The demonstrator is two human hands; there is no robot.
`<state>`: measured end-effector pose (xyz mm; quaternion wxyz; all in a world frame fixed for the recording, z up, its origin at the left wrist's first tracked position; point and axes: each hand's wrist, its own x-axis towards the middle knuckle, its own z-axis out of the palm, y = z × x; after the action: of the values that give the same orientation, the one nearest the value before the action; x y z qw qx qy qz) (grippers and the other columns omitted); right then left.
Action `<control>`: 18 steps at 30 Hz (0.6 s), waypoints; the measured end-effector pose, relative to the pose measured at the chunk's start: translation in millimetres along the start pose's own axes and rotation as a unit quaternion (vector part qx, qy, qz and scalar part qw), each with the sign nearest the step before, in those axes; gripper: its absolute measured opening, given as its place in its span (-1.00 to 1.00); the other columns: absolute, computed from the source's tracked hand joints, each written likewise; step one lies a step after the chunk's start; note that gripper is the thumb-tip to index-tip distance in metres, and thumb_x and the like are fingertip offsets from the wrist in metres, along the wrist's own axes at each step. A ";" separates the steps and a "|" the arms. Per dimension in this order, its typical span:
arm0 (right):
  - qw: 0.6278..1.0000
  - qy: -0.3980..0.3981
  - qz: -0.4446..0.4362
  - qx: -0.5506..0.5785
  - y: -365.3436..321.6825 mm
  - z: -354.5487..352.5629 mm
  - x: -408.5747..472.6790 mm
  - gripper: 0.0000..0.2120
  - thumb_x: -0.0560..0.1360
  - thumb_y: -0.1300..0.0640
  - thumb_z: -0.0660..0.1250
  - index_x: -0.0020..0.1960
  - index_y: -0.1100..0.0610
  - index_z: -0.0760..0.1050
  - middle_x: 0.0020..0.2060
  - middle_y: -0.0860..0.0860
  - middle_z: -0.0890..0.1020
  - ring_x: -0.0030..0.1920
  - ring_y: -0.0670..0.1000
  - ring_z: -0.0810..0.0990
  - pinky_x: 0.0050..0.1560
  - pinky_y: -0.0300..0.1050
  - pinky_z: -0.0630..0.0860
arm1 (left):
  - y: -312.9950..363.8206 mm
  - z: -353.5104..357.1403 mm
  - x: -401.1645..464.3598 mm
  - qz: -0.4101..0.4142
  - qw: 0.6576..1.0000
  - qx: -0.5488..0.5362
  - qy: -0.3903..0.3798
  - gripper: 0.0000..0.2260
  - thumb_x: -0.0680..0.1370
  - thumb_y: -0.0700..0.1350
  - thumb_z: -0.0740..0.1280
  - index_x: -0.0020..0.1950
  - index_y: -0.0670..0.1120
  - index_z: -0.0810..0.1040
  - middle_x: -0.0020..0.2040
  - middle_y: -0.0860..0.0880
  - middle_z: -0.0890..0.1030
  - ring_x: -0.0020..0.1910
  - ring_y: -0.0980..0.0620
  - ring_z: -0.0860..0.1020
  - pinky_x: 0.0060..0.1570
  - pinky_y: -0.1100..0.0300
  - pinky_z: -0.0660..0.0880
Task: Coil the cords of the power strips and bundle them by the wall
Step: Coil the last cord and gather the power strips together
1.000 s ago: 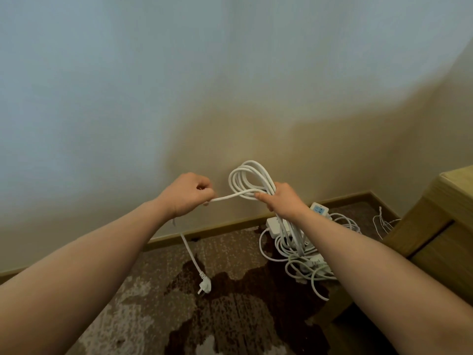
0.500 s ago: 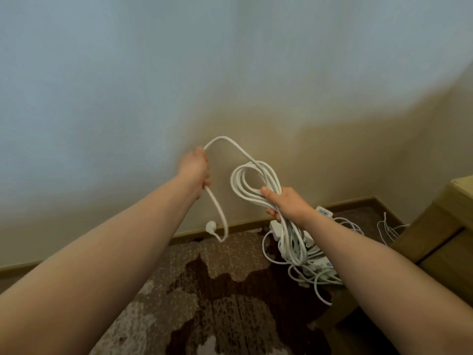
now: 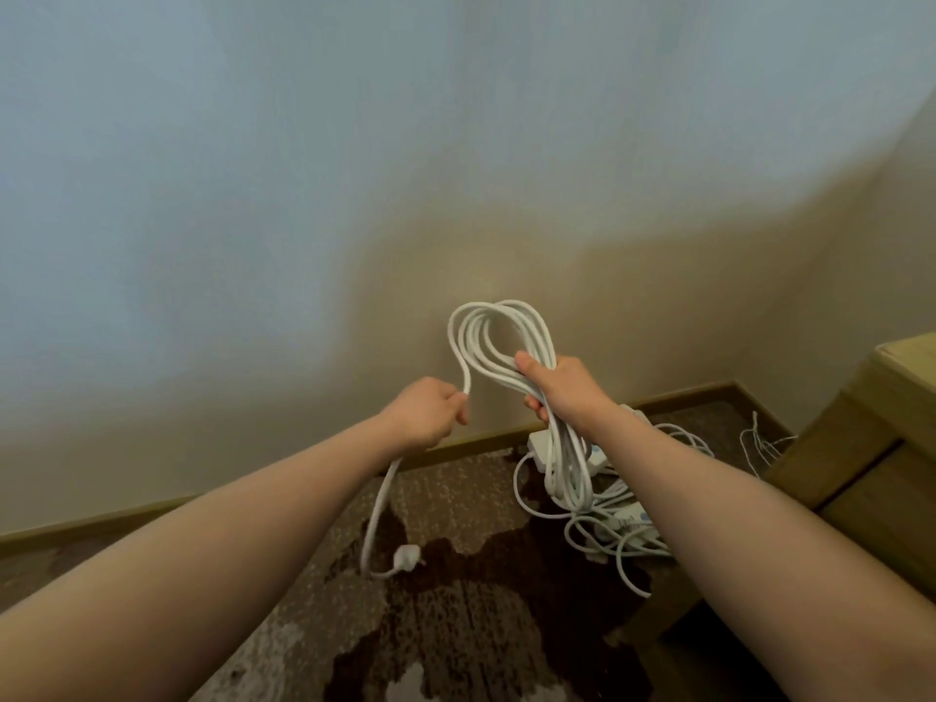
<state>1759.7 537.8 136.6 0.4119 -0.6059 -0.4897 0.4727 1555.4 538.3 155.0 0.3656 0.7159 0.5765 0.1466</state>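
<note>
Nearest, the plug (image 3: 406,555) dangles just above the patterned carpet (image 3: 456,625) on the last free tail of cord. The left hand (image 3: 425,412) grips that tail, likely to feed the next loop. Just beside it, the right hand (image 3: 562,387) clamps the gathered coil (image 3: 499,336), keeping the loops together. Farther, the power strips (image 3: 542,443) lie tangled on the carpet's far edge by the wall (image 3: 456,169), beside a wooden cabinet (image 3: 861,448).
</note>
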 end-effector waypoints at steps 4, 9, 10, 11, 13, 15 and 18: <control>1.000 -0.009 -0.013 -0.023 2.7 3.7 -1.7 -0.66 0.56 -0.16 0.32 -0.11 0.13 0.53 -0.46 0.06 0.56 -0.55 -0.04 0.44 -0.51 -0.22 0.40 | 8.6 14.4 -2.0 0.059 0.997 0.050 -0.009 -0.68 0.61 -0.03 0.13 -0.23 -0.05 0.58 -0.39 0.07 0.51 -0.35 0.11 0.48 -0.26 0.17 0.37; 0.999 0.034 -0.016 -0.006 -0.9 2.3 0.2 -0.62 0.56 -0.15 0.31 -0.18 0.16 0.53 -0.51 0.01 0.57 -0.57 -0.05 0.45 -0.51 -0.22 0.41 | 24.4 36.3 -10.9 0.139 0.985 0.095 -0.048 -0.70 0.62 -0.02 0.10 -0.11 -0.07 0.58 -0.33 0.10 0.51 -0.31 0.11 0.48 -0.32 0.24 0.33; 0.999 0.038 -0.013 -0.007 -0.8 2.0 -0.4 -0.62 0.56 -0.15 0.31 -0.18 0.16 0.53 -0.51 0.01 0.57 -0.57 -0.05 0.45 -0.52 -0.23 0.41 | 26.1 38.3 -10.1 0.135 0.985 0.100 -0.047 -0.70 0.63 -0.04 0.09 -0.06 -0.10 0.58 -0.28 0.08 0.53 -0.25 0.06 0.50 -0.27 0.21 0.35; 0.999 0.034 -0.014 -0.010 -0.9 2.5 -1.2 -0.63 0.56 -0.15 0.31 -0.18 0.15 0.53 -0.51 0.01 0.57 -0.56 -0.04 0.45 -0.51 -0.23 0.42 | 26.5 38.4 -8.6 0.122 0.988 0.090 -0.037 -0.70 0.63 -0.07 0.08 -0.02 -0.12 0.58 -0.21 0.02 0.57 -0.19 0.01 0.52 -0.20 0.17 0.39; 1.000 0.020 -0.019 -0.014 -2.2 4.3 -2.7 -0.64 0.56 -0.16 0.31 -0.18 0.14 0.53 -0.49 0.01 0.58 -0.55 -0.04 0.46 -0.50 -0.21 0.42 | 27.5 36.1 -4.7 0.101 0.991 0.083 -0.011 -0.70 0.63 -0.10 0.06 0.02 -0.15 0.57 -0.07 -0.08 0.60 -0.11 -0.02 0.53 -0.10 0.15 0.43; 1.000 0.012 -0.022 -0.008 -3.0 4.3 -2.0 -0.65 0.56 -0.15 0.32 -0.16 0.13 0.55 -0.45 0.01 0.62 -0.54 -0.04 0.47 -0.49 -0.21 0.44 | 26.8 37.3 -2.9 0.096 0.990 0.101 0.010 -0.71 0.63 -0.08 0.06 0.02 -0.13 0.55 -0.06 -0.09 0.61 -0.11 -0.04 0.54 -0.07 0.09 0.48; 1.000 -0.015 -0.027 -0.001 -5.7 4.4 -2.1 -0.72 0.55 -0.12 0.35 -0.11 0.10 0.58 -0.39 0.00 0.67 -0.51 -0.04 0.48 -0.46 -0.18 0.45 | 22.4 43.6 -5.6 0.094 0.985 0.131 0.054 -0.77 0.63 -0.04 0.06 -0.02 -0.07 0.47 -0.18 -0.05 0.57 -0.22 -0.04 0.54 -0.16 0.00 0.52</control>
<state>1754.1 536.9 141.6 0.4162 -0.5856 -0.5128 0.4700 1597.4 516.1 141.7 0.2213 0.7997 0.5399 0.1415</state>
